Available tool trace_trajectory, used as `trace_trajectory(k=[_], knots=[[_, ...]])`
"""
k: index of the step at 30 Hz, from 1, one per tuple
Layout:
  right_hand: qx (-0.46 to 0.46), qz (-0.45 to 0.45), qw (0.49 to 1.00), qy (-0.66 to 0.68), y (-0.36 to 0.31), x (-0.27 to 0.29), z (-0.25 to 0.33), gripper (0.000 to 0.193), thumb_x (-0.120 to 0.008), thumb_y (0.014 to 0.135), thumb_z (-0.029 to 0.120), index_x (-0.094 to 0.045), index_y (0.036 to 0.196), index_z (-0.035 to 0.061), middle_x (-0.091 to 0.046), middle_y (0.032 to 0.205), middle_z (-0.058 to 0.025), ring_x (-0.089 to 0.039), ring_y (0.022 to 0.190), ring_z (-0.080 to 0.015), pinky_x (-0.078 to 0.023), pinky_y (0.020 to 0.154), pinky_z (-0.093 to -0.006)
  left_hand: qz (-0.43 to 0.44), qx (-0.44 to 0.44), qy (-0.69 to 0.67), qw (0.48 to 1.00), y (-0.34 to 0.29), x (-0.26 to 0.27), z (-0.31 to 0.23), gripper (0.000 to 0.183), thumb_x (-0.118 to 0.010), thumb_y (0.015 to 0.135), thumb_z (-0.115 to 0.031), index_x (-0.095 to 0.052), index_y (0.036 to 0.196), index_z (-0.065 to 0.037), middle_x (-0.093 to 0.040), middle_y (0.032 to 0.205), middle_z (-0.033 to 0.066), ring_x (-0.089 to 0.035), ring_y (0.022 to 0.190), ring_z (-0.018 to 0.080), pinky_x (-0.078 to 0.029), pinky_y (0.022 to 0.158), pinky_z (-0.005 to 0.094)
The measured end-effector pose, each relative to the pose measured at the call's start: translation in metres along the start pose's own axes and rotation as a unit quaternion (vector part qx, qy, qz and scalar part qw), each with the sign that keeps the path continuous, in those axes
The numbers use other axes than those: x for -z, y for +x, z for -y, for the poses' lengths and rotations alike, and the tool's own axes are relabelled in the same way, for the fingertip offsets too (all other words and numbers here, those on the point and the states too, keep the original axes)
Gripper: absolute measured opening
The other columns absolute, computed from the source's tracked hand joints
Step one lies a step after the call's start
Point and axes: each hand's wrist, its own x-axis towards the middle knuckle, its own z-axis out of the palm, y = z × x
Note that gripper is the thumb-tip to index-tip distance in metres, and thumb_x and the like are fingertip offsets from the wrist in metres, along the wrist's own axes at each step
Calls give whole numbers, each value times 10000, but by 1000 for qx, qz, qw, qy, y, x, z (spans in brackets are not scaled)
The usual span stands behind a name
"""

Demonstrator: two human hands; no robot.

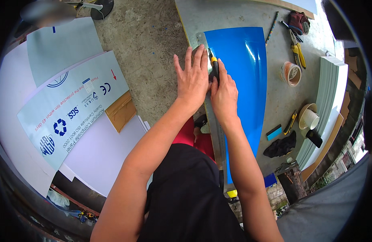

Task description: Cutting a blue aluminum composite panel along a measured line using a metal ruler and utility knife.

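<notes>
My left hand (194, 80) lies flat with its fingers stretched out, pressing on a long metal ruler (201, 38). The ruler runs along the left edge of a glossy blue sheet (246, 88) on the grey worktable. In my right hand (225, 97) is a black and yellow utility knife (214, 64), its tip pointing away from me beside the ruler's right edge. The two hands are side by side, with the left thumb close to the right one. My right forearm passes over the blue sheet and hides part of it.
On the table (226, 14), right of the sheet, are yellow-handled pliers (298, 54), a tape roll (291, 74), another utility knife (290, 122), a blue scraper (274, 132) and a black cloth (280, 146). White strips (321, 109) are stacked farther right. Large printed panels (79, 101) lie at left.
</notes>
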Motion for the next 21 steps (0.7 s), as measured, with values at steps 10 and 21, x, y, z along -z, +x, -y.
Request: trace_trajectory(k=[10, 21], knots=[[-4, 9, 1000, -25, 3, 9, 9, 644, -617, 974, 46, -428, 1588, 2, -696, 1014, -290, -693, 894, -458, -546, 821, -558, -25, 2, -9, 1000, 0, -7, 1, 974, -899, 770, -283, -431, 1587, -37, -363, 1678, 70, -321, 1569, 345, -190, 1247, 723], [-14, 23, 999, -36, -40, 16, -8, 587, -612, 996, 56, -463, 1559, -16, -699, 1036, -296, -694, 914, -458, -546, 828, -562, -15, -12, -11, 1000, 0, -3, 2, 1174, -987, 659, -371, -393, 1613, -34, -346, 1690, 95, -308, 1568, 372, -209, 1234, 738]])
